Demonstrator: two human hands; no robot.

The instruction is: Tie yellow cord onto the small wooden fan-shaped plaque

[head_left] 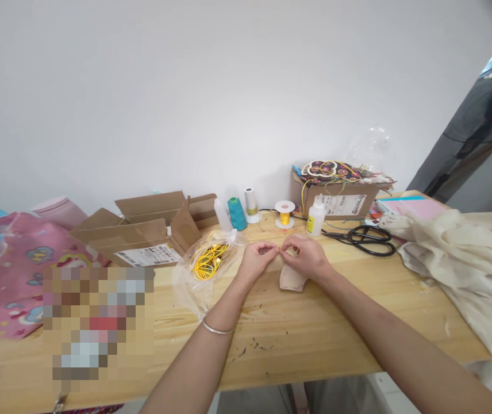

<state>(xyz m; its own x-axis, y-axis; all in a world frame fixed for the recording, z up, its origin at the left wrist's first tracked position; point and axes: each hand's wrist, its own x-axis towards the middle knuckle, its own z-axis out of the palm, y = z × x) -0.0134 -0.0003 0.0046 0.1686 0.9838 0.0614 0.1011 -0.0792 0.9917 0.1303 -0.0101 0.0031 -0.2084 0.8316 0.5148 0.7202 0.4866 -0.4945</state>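
Observation:
Over the middle of the table, my left hand (258, 260) and my right hand (308, 256) meet fingertip to fingertip, both closed in a pinch. A tiny bit of yellow cord shows where the fingertips come together; most of it is hidden. Just under my right hand is a small beige fabric piece (292, 280) with a darker stitched-looking edge, its upper part covered by the fingers. Whether it hangs from the hand or lies on the table I cannot tell. Behind the hands stands a white spool of yellow cord (285, 219). Left of them lies a clear bag of yellow cord (210, 262).
Black scissors (373, 240) and a small white bottle (315, 220) are right of my hands. Teal thread (237, 214) and a white cone (251, 204) stand behind. Cardboard boxes (138, 238) (336, 202) line the wall. Cream fabric (465, 253) covers the right end, pink fabric (8, 276) the left.

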